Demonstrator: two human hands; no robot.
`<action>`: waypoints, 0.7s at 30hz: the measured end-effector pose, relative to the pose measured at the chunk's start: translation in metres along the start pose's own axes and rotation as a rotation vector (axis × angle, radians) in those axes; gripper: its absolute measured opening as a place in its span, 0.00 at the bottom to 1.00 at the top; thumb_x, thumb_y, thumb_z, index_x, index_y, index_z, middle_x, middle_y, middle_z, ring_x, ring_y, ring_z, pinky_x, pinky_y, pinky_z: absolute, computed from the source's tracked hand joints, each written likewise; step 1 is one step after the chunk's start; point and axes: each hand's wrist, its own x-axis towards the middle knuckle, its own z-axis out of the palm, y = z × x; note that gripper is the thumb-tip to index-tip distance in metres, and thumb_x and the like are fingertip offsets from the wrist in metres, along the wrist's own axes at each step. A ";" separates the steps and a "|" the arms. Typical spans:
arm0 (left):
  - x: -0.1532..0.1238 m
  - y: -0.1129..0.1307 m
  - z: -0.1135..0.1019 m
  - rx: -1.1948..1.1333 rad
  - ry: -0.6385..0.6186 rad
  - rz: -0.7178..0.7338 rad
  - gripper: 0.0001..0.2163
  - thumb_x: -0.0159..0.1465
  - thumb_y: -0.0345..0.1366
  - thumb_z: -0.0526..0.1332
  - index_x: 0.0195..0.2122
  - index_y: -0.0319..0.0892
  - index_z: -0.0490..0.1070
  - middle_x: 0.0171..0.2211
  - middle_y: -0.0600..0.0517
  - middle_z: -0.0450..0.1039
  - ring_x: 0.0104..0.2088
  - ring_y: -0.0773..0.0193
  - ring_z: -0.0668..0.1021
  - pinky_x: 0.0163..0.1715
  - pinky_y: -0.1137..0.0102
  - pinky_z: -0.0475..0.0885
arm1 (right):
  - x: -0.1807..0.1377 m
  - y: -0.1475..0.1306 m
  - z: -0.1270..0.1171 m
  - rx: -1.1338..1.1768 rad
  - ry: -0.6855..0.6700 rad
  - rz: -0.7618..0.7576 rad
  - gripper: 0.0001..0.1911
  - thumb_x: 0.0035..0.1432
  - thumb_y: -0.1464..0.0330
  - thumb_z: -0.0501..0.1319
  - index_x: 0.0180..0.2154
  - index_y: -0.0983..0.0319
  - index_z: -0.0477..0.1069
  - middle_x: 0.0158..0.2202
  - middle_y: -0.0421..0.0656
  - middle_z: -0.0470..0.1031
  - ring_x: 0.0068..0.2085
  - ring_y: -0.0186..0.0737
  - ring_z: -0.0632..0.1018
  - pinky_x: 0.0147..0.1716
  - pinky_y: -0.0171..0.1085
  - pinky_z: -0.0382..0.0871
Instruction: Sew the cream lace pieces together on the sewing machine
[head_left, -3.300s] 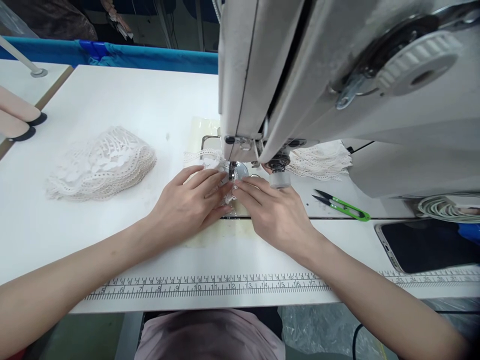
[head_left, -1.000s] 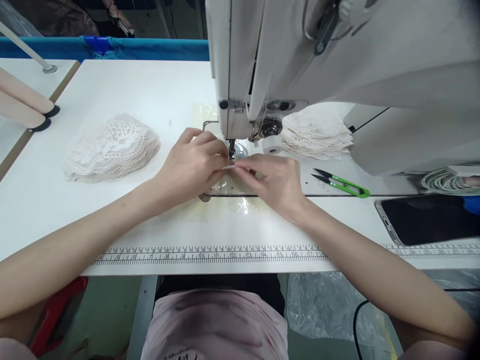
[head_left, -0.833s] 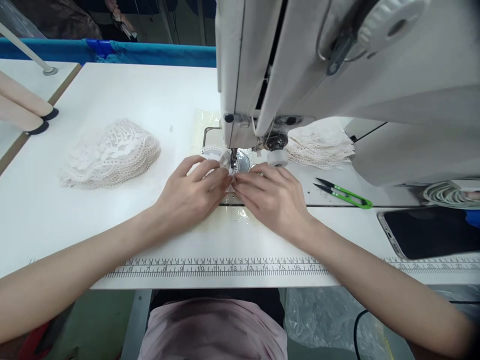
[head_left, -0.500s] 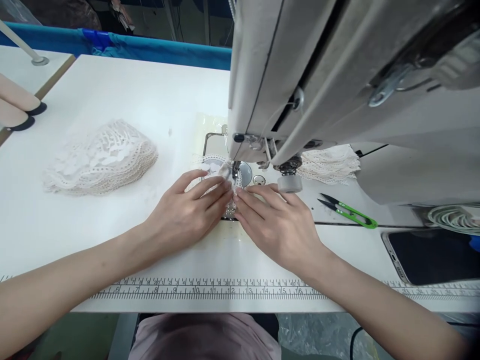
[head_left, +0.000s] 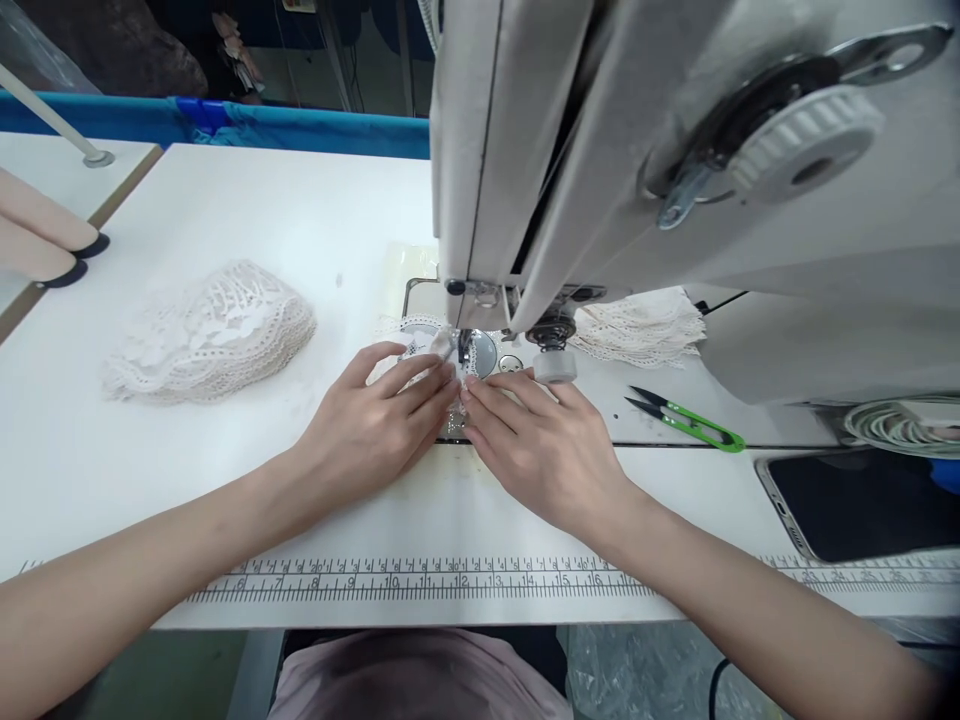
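A white sewing machine fills the upper right of the head view. Its needle comes down onto a small white lace piece on the metal plate. My left hand lies flat on the lace, fingers stretched toward the needle. My right hand lies flat beside it, its fingertips touching the lace just in front of the needle. Both hands press the piece down; most of the lace is hidden under them.
A pile of white lace pieces lies at the left of the white table. Another lace pile sits behind the machine arm. Green thread snips and a dark phone lie at the right. A ruler strip runs along the front edge.
One second ago both hands pinched the piece with fingers curled at the needle; now they lie flat on it. The camera has shifted between frames.
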 end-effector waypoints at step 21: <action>0.001 -0.006 0.003 0.001 0.032 -0.020 0.11 0.69 0.29 0.56 0.50 0.40 0.73 0.48 0.51 0.79 0.50 0.59 0.79 0.53 0.57 0.66 | 0.002 0.004 0.003 -0.014 -0.047 0.048 0.13 0.69 0.68 0.54 0.46 0.63 0.77 0.47 0.41 0.81 0.44 0.40 0.78 0.51 0.44 0.64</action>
